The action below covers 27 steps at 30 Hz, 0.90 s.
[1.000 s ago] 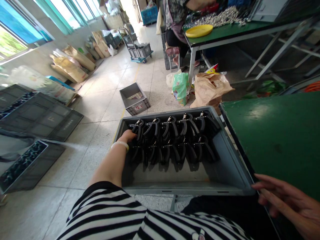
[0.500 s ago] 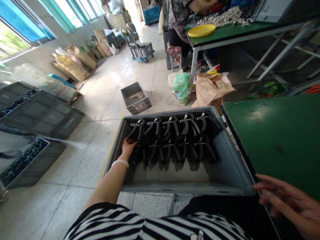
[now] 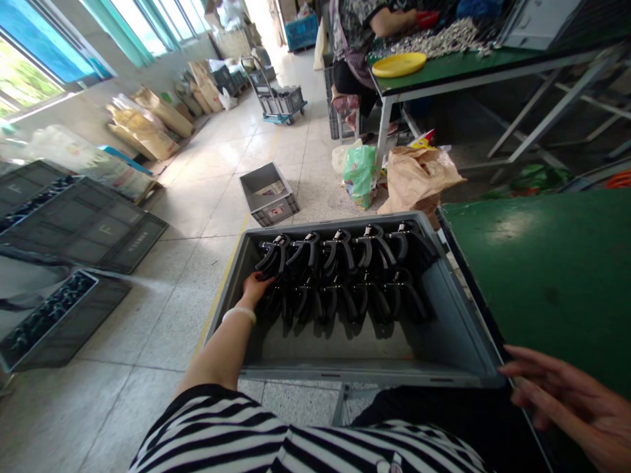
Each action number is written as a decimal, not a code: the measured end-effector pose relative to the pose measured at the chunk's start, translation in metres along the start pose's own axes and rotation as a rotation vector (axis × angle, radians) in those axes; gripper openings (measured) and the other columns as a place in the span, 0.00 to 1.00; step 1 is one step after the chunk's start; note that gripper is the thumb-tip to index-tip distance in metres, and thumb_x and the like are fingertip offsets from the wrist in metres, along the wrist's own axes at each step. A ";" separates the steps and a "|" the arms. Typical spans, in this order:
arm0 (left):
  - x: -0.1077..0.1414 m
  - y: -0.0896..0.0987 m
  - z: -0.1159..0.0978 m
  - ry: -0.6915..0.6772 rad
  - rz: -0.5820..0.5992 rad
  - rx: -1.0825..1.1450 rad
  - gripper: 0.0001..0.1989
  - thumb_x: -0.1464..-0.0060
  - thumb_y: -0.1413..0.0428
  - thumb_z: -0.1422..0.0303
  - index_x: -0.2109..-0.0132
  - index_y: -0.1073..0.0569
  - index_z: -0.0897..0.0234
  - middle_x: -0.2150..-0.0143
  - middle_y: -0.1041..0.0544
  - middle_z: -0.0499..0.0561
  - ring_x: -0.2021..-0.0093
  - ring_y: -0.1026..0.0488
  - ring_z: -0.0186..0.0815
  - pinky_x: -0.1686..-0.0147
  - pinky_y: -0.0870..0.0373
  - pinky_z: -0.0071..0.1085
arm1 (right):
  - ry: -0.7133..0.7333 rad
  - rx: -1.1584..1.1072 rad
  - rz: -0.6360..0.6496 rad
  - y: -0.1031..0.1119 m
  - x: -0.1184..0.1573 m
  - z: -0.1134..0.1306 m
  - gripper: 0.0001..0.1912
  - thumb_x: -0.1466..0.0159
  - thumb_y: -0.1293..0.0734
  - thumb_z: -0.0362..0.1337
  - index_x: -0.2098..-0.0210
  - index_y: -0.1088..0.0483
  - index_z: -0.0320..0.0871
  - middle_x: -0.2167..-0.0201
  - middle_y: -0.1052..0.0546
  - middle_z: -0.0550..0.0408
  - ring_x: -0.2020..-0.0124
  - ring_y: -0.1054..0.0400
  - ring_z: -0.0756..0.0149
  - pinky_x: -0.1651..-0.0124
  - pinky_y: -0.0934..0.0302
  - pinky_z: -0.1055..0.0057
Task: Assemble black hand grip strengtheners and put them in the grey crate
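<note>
A grey plastic crate (image 3: pixel 345 373) stands before me with two rows of black hand grip strengtheners (image 3: pixel 340 253), their metal springs facing up. At the left end of the front row, my left hand (image 3: pixel 255 288) is closed around a black hand grip (image 3: pixel 276 302); its fingertips are partly hidden among the handles. My right hand (image 3: pixel 572 397) is at the edge of the green table (image 3: pixel 542 263), near the crate's right front corner. Its fingers are loosely bent and apart, with nothing in them.
Beyond the crate, a smaller grey box (image 3: pixel 269 197) is on the floor, with a brown paper sack (image 3: pixel 419 174) to its right. Grey crates (image 3: pixel 98 230) stand at the left. A co-worker (image 3: pixel 352 59) sits at a green table with a yellow tray (image 3: pixel 399 64).
My left hand has shifted very slightly right and stays at the left end of the front row. My right hand has hardly moved. The co-worker's arm has lowered towards the table.
</note>
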<state>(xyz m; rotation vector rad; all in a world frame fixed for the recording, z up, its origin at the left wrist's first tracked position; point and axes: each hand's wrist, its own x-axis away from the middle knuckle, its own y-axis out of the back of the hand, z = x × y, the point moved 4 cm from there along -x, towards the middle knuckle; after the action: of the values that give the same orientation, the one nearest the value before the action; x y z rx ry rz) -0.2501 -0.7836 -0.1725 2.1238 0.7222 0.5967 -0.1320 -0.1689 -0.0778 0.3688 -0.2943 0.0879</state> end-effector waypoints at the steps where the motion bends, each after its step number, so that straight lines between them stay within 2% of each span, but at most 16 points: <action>1: 0.001 -0.001 0.000 -0.007 0.009 -0.002 0.27 0.62 0.38 0.62 0.54 0.32 0.70 0.57 0.25 0.58 0.58 0.27 0.40 0.59 0.31 0.31 | 0.000 0.001 0.004 0.000 0.000 0.000 0.27 0.50 0.32 0.48 0.51 0.36 0.54 0.59 0.27 0.51 0.69 0.30 0.57 0.77 0.32 0.69; 5: 0.006 -0.007 -0.004 -0.024 0.016 -0.018 0.28 0.64 0.37 0.60 0.55 0.31 0.68 0.58 0.24 0.57 0.56 0.27 0.42 0.57 0.32 0.32 | -0.005 0.005 0.003 -0.001 -0.001 0.003 0.26 0.50 0.32 0.48 0.51 0.35 0.56 0.60 0.26 0.53 0.70 0.30 0.58 0.76 0.32 0.69; 11: 0.008 -0.010 -0.006 0.007 -0.045 -0.050 0.28 0.61 0.39 0.59 0.52 0.31 0.68 0.56 0.25 0.59 0.55 0.28 0.44 0.55 0.33 0.36 | 0.003 0.024 0.003 -0.001 0.000 0.003 0.26 0.49 0.33 0.48 0.51 0.36 0.56 0.60 0.26 0.53 0.70 0.30 0.58 0.76 0.33 0.70; 22: 0.013 -0.013 -0.003 0.008 -0.088 -0.087 0.26 0.58 0.42 0.56 0.52 0.29 0.65 0.57 0.24 0.61 0.55 0.28 0.52 0.59 0.32 0.43 | 0.006 0.009 -0.017 -0.001 -0.001 0.006 0.25 0.50 0.32 0.48 0.52 0.34 0.54 0.61 0.26 0.53 0.70 0.30 0.59 0.77 0.33 0.71; 27: 0.007 -0.016 -0.006 -0.024 -0.082 -0.059 0.25 0.60 0.40 0.59 0.54 0.28 0.65 0.57 0.24 0.59 0.55 0.28 0.48 0.58 0.32 0.37 | -0.041 -0.019 -0.035 -0.001 0.000 0.004 0.25 0.51 0.32 0.49 0.53 0.33 0.55 0.61 0.26 0.53 0.70 0.31 0.59 0.76 0.33 0.70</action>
<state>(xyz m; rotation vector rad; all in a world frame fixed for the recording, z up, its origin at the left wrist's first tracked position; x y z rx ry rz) -0.2534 -0.7671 -0.1810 2.0331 0.7656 0.5407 -0.1334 -0.1711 -0.0748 0.3571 -0.3289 0.0434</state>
